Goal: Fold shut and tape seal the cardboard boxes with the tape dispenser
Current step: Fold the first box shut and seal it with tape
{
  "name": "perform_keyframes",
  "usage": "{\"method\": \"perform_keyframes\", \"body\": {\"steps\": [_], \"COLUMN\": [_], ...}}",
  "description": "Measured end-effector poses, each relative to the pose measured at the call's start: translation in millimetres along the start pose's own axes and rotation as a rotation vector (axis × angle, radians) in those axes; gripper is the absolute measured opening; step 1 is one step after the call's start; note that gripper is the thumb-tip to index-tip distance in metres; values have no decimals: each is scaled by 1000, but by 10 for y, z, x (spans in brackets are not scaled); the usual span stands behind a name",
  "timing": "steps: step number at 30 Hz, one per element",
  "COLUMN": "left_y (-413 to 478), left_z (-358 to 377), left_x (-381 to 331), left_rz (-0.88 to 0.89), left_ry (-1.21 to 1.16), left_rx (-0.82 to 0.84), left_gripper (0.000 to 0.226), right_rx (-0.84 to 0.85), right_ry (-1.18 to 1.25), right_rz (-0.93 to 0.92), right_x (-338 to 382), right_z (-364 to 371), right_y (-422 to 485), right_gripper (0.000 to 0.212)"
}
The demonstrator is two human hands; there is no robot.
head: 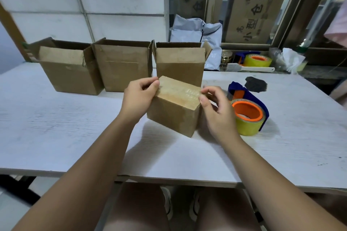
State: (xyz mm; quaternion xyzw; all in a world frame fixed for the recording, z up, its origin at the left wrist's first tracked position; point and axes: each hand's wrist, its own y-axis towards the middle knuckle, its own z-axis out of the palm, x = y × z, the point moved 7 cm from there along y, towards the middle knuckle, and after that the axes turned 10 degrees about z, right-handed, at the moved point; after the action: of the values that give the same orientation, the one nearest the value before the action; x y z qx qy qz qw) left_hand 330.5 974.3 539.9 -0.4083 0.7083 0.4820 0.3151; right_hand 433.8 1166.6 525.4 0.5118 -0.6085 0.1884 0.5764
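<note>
A small closed cardboard box (174,112) stands mid-table with clear tape across its top. My left hand (139,97) grips its far left top corner, thumb and fingers curled over the edge. At the right top edge, my right hand (216,112) has its thumb and forefinger pressed on the tape end. The blue tape dispenser (247,110), with its orange core and yellowish roll, lies on the table just right of my right hand. Three open boxes stand in a row behind: left (69,71), middle (124,67), right (180,62).
On the ledge at the back right sit a second tape dispenser (257,60), a white brush (249,68), grey plastic bags (199,32) and crumpled plastic. A dark patch (256,84) marks the white table (56,127). My knees show below its front edge.
</note>
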Motion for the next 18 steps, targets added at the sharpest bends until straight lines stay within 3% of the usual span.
{"method": "perform_keyframes", "body": {"steps": [4, 7, 10, 14, 18], "left_y": [-121, -176, -242, -317, -429], "left_z": [-139, -180, -230, -225, -187], "left_x": [-163, -244, -219, -109, -108], "left_rz": [97, 141, 124, 124, 149], "left_ry": [247, 308, 253, 21, -66], "left_rx": [-167, -218, -223, -9, 241], "left_gripper": [23, 19, 16, 18, 23], "right_rx": [-116, -33, 23, 8, 79], "right_ry": [-200, -373, -312, -260, -198], "right_rz": [-32, -27, 40, 58, 124], "right_x": [183, 291, 234, 222, 235], "right_z": [-51, 57, 49, -57, -87], "right_y": [-21, -81, -36, 99, 201], "right_gripper": [19, 32, 22, 19, 22]}}
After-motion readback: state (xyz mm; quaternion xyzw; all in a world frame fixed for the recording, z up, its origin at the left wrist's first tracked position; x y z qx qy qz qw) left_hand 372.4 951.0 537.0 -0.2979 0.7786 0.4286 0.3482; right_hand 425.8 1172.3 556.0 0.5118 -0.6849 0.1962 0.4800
